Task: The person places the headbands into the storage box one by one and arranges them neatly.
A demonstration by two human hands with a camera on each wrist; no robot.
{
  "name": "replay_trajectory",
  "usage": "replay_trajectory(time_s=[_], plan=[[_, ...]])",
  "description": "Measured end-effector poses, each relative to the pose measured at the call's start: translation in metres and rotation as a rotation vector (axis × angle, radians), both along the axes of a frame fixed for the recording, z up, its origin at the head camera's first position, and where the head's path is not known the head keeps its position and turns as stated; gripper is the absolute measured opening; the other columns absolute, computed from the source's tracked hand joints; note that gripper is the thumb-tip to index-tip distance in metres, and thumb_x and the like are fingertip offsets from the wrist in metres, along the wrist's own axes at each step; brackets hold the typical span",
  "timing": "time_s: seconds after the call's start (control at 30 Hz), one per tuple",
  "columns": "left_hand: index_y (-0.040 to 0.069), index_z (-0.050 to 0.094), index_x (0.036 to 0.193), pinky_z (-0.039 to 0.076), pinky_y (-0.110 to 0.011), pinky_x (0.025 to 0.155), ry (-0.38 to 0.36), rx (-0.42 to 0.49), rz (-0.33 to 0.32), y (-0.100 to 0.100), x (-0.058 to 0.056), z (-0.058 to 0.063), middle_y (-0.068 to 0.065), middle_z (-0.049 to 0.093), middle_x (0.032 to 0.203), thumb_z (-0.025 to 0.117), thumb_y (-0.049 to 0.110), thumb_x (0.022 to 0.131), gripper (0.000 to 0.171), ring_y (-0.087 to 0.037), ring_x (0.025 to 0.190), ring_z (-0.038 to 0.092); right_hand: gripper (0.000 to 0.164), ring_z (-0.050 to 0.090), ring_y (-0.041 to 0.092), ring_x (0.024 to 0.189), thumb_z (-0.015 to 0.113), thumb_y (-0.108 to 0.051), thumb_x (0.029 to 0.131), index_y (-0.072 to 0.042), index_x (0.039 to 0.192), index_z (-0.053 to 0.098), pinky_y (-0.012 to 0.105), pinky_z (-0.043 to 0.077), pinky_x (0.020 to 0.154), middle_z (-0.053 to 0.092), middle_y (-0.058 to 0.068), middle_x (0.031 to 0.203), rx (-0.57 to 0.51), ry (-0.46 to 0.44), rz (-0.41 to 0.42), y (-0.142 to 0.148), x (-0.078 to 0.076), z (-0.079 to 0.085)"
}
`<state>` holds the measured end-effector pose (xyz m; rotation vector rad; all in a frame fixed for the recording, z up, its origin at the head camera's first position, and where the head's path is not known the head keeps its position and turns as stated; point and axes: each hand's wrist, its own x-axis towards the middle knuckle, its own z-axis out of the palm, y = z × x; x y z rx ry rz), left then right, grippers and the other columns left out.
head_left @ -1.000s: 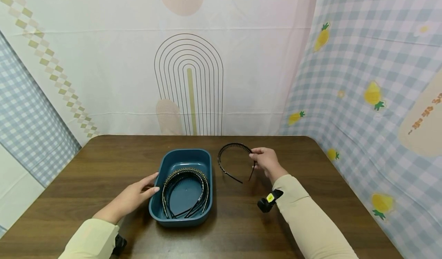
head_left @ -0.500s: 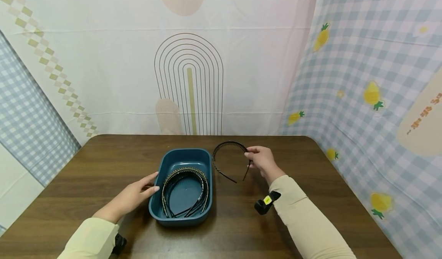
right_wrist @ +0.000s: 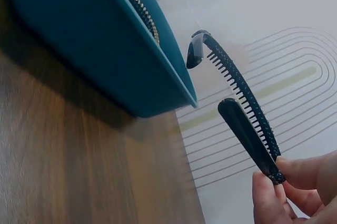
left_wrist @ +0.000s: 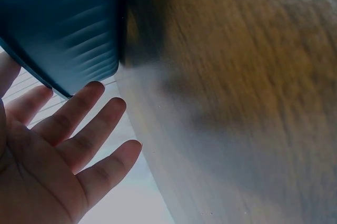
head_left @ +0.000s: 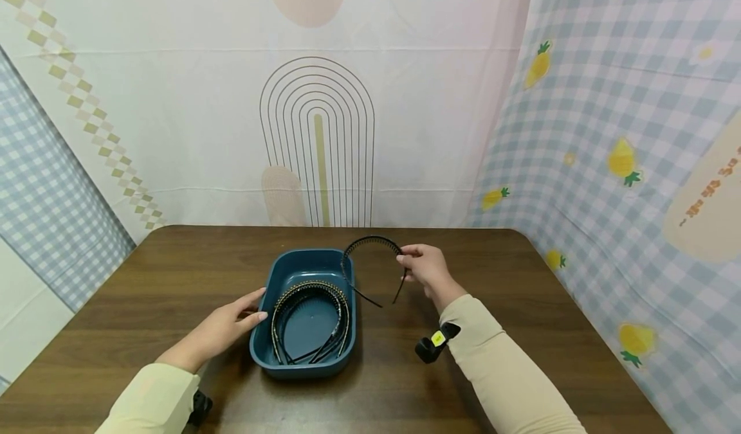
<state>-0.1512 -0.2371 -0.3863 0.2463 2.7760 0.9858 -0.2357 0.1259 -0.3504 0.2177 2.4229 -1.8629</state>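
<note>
A black toothed headband [head_left: 373, 238] hangs beside the bin's right rim, its left side overlapping that rim in the head view. My right hand [head_left: 427, 268] pinches it by one side between thumb and fingers; the comb-like teeth [right_wrist: 247, 105] along its inner edge show in the right wrist view. Several more headbands [head_left: 310, 286], dark with gold beading on some, lie nested in the blue plastic bin [head_left: 307, 373]. At the bin's left side my left hand [head_left: 222, 331] has its fingers extended, fingertips at the rim; in the left wrist view the palm [left_wrist: 37, 176] faces the camera.
The bin stands on a brown wooden table [head_left: 191, 260]. Behind the table hangs a pale patterned cloth [head_left: 191, 132], and a blue checked cloth [head_left: 585, 99] runs along the right. A black wrist camera [head_left: 431, 347] sits on the right cuff.
My right hand has carried the headband leftward, from beside the bin to its right rim. The left hand and the bin have stayed in place.
</note>
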Motion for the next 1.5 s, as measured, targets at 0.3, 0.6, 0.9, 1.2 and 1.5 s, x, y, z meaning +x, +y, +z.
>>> replay_trajectory(time_s=[0.3,0.6,0.9,1.2,1.5], plan=[[0.005,0.032,0.150,0.042,-0.059,0.098,0.000,0.003,-0.005,0.000,0.001,0.000,-0.022,0.058,0.128,0.054,0.039,0.098,0.066,-0.038,0.117,0.056,0.030,0.059,0.031,0.107,0.063,-0.008,0.094,-0.001,0.123,0.063,0.043,0.055,0.084,0.060,0.018,0.120,-0.053,-0.008,-0.020,-0.018,0.002,-0.002],[0.005,0.032,0.150,0.042,-0.059,0.098,0.001,0.006,-0.006,0.000,0.000,0.000,-0.023,0.057,0.129,0.054,0.039,0.098,0.066,-0.040,0.118,0.055,0.029,0.058,0.031,0.110,0.062,-0.007,0.094,-0.001,0.122,0.063,0.045,0.054,0.087,0.059,0.017,0.117,-0.129,-0.023,-0.031,-0.032,0.003,-0.006],[0.004,0.031,0.150,0.042,-0.059,0.098,0.006,-0.002,-0.012,0.000,0.000,-0.001,-0.024,0.057,0.130,0.054,0.041,0.098,0.067,-0.041,0.119,0.054,0.029,0.056,0.035,0.115,0.062,-0.008,0.094,-0.001,0.123,0.063,0.042,0.055,0.085,0.060,0.017,0.119,-0.159,-0.038,-0.032,-0.048,0.006,-0.008],[0.004,0.031,0.151,0.042,-0.059,0.098,0.001,-0.003,-0.014,-0.001,0.001,0.001,-0.024,0.056,0.131,0.053,0.042,0.098,0.069,-0.041,0.119,0.054,0.029,0.057,0.036,0.114,0.063,-0.009,0.094,-0.001,0.122,0.063,0.043,0.054,0.087,0.061,0.017,0.117,-0.179,-0.047,-0.022,-0.064,0.009,-0.008],[0.005,0.030,0.151,0.042,-0.059,0.097,0.016,-0.018,-0.030,-0.001,0.001,0.003,-0.025,0.056,0.129,0.052,0.044,0.098,0.069,-0.041,0.119,0.054,0.029,0.061,0.031,0.103,0.063,-0.005,0.093,0.001,0.121,0.064,0.044,0.055,0.086,0.062,0.019,0.117,-0.169,-0.043,-0.032,-0.074,0.009,-0.007]])
